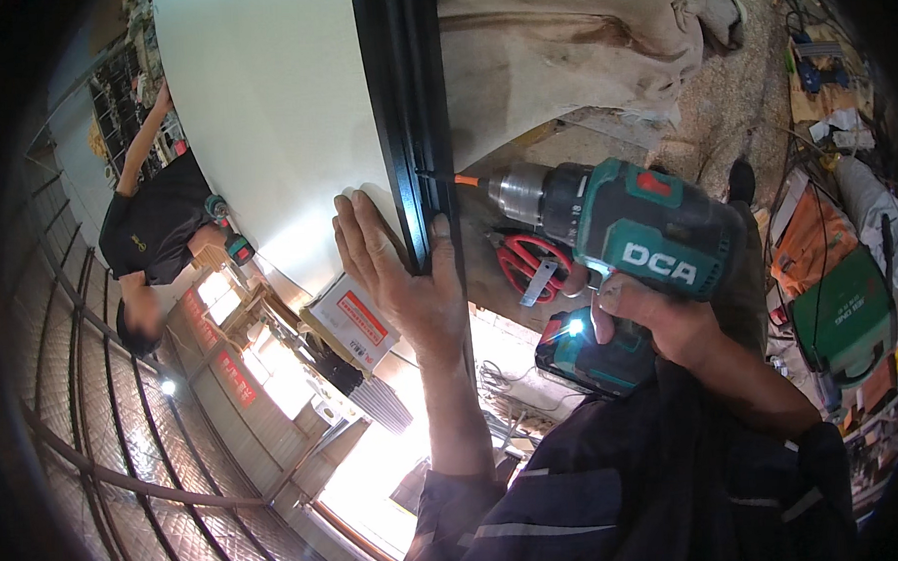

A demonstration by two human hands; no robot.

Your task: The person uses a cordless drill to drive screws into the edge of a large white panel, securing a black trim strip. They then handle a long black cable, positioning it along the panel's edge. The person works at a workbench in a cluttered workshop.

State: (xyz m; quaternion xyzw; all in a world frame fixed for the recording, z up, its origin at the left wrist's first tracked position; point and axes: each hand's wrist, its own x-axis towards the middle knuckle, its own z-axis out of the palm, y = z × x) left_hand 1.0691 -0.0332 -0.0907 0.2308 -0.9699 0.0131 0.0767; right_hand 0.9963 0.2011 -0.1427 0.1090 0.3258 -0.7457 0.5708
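Observation:
My right hand [658, 318] is wrapped round the grip of a green and black cordless drill [655, 229], a finger near its trigger. The drill's light glows by the battery. A thin bit with an orange collar [465, 180] sticks out of the silver chuck, its tip at the groove of a black metal profile [402, 74]. Whether the tip has entered the metal I cannot tell. Just below the bit, my left hand [410, 297] lies with fingers stretched on the white panel [265, 99] and thumb on the profile.
At left, another person in a dark shirt [155, 217] reaches to the panel, a second drill [232, 234] beside them. Red-handled scissors [523, 268] lie behind my drill. A carton [350, 324] stands past my left hand. Right are a green case [846, 306], an orange cloth [808, 233] and cables.

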